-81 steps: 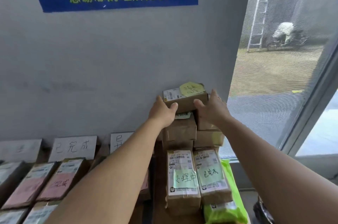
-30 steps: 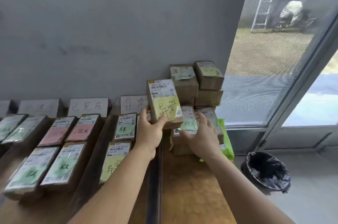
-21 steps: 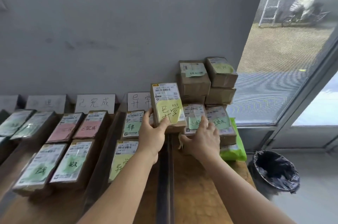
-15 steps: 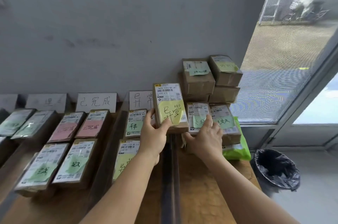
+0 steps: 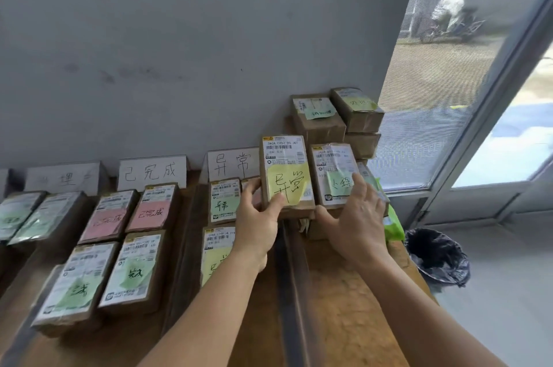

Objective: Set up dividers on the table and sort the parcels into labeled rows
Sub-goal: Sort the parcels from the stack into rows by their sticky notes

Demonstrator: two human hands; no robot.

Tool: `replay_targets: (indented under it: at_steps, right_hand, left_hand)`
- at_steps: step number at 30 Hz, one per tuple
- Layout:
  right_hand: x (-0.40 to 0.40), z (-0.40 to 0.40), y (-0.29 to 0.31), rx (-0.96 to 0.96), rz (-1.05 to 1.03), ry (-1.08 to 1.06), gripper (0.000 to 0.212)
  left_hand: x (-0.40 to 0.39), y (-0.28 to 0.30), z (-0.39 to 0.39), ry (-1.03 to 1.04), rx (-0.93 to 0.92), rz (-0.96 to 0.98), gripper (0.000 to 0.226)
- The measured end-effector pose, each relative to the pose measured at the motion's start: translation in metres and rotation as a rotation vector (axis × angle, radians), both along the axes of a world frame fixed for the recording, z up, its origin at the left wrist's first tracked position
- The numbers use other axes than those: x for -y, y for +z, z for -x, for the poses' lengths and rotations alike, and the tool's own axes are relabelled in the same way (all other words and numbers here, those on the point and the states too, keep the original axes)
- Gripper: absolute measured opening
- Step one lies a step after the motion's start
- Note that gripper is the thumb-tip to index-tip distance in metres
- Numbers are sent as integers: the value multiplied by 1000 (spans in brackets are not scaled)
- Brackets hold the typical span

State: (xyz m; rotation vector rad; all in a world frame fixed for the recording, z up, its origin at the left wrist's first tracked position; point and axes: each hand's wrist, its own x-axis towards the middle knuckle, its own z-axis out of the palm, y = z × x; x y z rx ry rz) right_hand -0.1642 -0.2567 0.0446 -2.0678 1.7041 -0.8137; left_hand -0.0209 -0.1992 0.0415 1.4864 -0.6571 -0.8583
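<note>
My left hand [image 5: 258, 224] grips a brown parcel with a yellow note [image 5: 286, 176] by its lower left corner, tilted up above the dark divider [image 5: 291, 271]. My right hand [image 5: 356, 217] lies with spread fingers on a parcel with a green note [image 5: 333, 175] at the front of the stack by the wall; its thumb is under the edge near the held parcel. White row label cards [image 5: 232, 163] lean on the wall. Sorted parcels lie in rows left of the divider, among them pink-noted ones [image 5: 151, 209] and green-noted ones [image 5: 133, 272].
More brown boxes [image 5: 318, 119] are stacked in the back right corner, with a green bag [image 5: 393, 226] beside them. A black-lined bin [image 5: 435, 256] stands on the floor right of the table [image 5: 350, 300]. A glass door is at the right.
Both hands lifted the yellow-noted parcel off the top of the stack and brought it down and left. The left hand now holds it alone; the right hand went onto the green-noted parcel.
</note>
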Motion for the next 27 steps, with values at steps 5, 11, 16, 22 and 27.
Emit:
replay_targets:
  at_steps: [5, 11, 16, 22, 27]
  right_hand:
    - [-29, -2, 15, 16, 63, -19, 94]
    - [-56, -12, 20, -3, 67, 33, 89]
    - [-69, -22, 18, -12, 59, 97, 87]
    - [-85, -23, 8, -57, 37, 159, 86]
    - [-96, -15, 1, -57, 35, 177, 85]
  left_hand:
    - [-25, -6, -5, -18, -69, 29, 27]
    - [-65, -23, -7, 75, -85, -76, 29]
    - [-94, -47, 8, 82, -145, -153, 25]
    - [-106, -71, 30, 162, -216, -234, 29]
    - [-105, -84, 42, 273, -96, -441, 31]
